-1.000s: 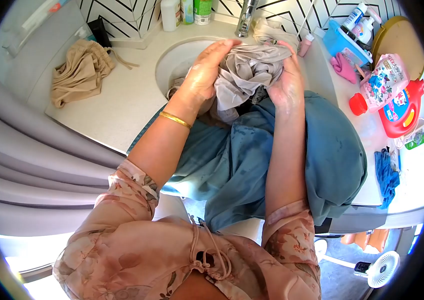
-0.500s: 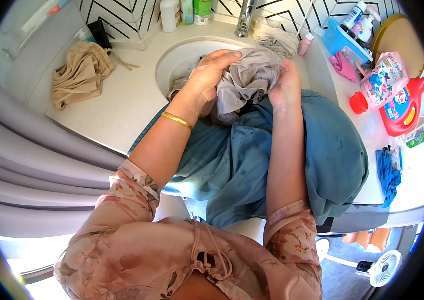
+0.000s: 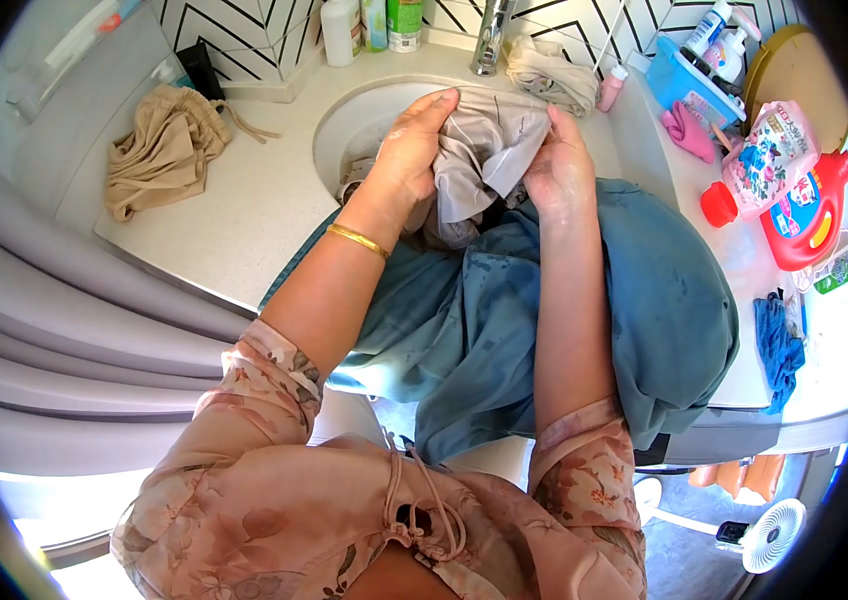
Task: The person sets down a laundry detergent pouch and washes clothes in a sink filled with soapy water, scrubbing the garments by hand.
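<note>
Zigzag-patterned tiles [image 3: 234,40] line the top of the frame, behind a pale counter [image 3: 209,235] with a round sink [image 3: 329,135] at upper center. Seen from the head camera, two bare arms reach up from the bottom, in floral sleeves. Left hand [image 3: 409,150], with a gold bracelet [image 3: 357,241] on its wrist, grips the left side of a gray cloth [image 3: 489,140]; right hand [image 3: 559,168] grips its right side. The hands are apart, with the cloth bunched between them over the sink's near right part. Below, a teal cloth [image 3: 484,320] drapes down the middle of the frame. At upper left, a tan garment [image 3: 164,145] lies crumpled on the counter. Top center shows a faucet [image 3: 491,40], with a beige cloth [image 3: 552,75] to its right. At upper right are a blue basket [image 3: 689,90], a pink cloth [image 3: 687,132], a floral pouch [image 3: 769,160] with a red cap and a red jug [image 3: 814,225]. A white fan [image 3: 774,535] is at lower right.
</note>
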Available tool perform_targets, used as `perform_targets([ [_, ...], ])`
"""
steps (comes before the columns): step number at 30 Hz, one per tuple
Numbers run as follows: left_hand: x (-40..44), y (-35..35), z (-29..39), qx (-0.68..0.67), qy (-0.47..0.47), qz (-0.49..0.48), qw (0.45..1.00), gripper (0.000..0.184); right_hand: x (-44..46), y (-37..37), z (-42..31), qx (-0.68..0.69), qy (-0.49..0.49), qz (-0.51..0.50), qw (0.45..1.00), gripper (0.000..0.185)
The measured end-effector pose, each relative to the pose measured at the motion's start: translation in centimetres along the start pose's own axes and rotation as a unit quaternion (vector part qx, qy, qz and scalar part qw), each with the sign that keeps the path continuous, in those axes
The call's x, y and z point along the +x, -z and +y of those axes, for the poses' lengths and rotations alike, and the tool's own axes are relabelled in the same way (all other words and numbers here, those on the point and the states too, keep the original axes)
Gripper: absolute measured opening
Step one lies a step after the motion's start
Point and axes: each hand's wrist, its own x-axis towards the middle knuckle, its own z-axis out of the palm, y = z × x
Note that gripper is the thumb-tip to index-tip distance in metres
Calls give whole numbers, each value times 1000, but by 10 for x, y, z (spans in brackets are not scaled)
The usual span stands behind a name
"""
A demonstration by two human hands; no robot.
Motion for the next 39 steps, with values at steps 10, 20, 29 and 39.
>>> perform_targets([
  [10, 15, 12, -10, -85, 60, 21, 994, 20, -1, -6, 22, -129, 133, -58, 981, 12],
  [20, 6, -2, -54, 141, 29, -8, 990, 23, 2, -5, 51, -486, 385, 135, 773, 20],
  [29, -2, -9, -60, 248, -4, 47, 968, 28, 5, -6, 63, -502, 374, 99, 773, 22],
  [39, 4, 10, -56, 33, 76, -181, 980, 32, 1, 10, 60, -540, 333, 85, 768, 21],
])
